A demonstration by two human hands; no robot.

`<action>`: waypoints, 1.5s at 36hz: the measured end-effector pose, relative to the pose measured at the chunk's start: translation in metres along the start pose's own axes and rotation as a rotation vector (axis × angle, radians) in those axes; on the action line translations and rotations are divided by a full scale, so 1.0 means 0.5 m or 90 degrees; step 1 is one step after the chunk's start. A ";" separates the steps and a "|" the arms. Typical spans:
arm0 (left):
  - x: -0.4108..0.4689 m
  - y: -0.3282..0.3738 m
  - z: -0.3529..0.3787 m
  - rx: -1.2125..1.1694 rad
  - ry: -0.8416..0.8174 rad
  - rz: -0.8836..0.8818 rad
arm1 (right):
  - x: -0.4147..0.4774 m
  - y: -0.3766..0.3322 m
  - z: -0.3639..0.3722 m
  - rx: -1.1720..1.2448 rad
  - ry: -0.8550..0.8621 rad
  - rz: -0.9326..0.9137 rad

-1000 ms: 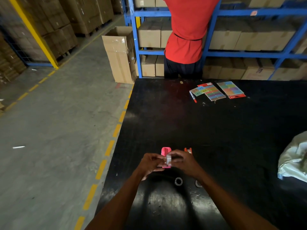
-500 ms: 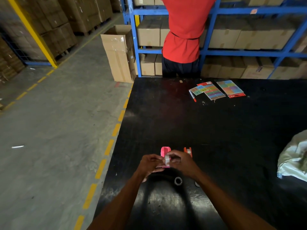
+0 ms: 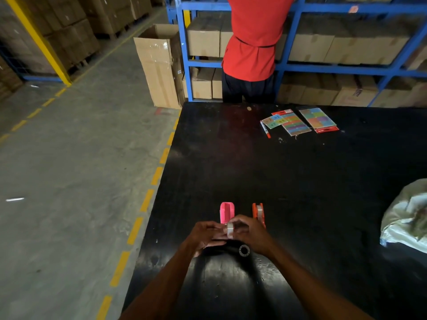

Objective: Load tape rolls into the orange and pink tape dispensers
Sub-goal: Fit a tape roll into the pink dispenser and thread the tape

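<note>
A pink tape dispenser (image 3: 227,211) stands on the black table (image 3: 300,181), its near end hidden by my fingers. A clear tape roll (image 3: 230,229) is held upright over that near end, pinched between my left hand (image 3: 204,235) and my right hand (image 3: 250,234). The orange tape dispenser (image 3: 258,212) stands just right of the pink one, with a tape roll seated in it. A small ring-shaped tape core (image 3: 244,251) lies flat on the table under my right hand.
Colourful sticker cards (image 3: 298,122) and a red-tipped marker (image 3: 265,129) lie at the table's far side. A white plastic sack (image 3: 406,218) sits at the right edge. A person in a red shirt (image 3: 251,42) stands at blue shelving behind the table. The table's left edge borders the floor.
The view has drifted slightly, so more of the orange dispenser shows beside my right hand. Both hands stay together at the pink dispenser's near end, holding the tape roll.
</note>
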State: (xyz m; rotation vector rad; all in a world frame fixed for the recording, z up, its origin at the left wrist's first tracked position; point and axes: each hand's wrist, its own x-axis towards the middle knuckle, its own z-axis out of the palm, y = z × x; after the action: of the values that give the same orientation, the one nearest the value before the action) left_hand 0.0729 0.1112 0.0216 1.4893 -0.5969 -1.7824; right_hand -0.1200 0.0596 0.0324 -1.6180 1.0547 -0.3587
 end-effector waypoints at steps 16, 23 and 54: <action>0.118 0.017 -0.046 0.349 0.118 0.132 | 0.140 0.055 -0.023 -0.274 0.047 -0.008; 0.182 -0.005 -0.052 0.427 0.155 0.175 | 0.182 0.061 -0.019 -0.437 0.048 -0.024; 0.277 -0.011 -0.076 0.377 0.052 0.131 | 0.223 0.023 0.003 -0.641 0.019 0.045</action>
State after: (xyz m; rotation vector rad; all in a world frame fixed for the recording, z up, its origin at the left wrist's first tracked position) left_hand 0.0994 0.0116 -0.0788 1.7908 -1.2648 -1.4410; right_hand -0.0623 -0.0262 -0.0106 -2.4370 1.4195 0.2625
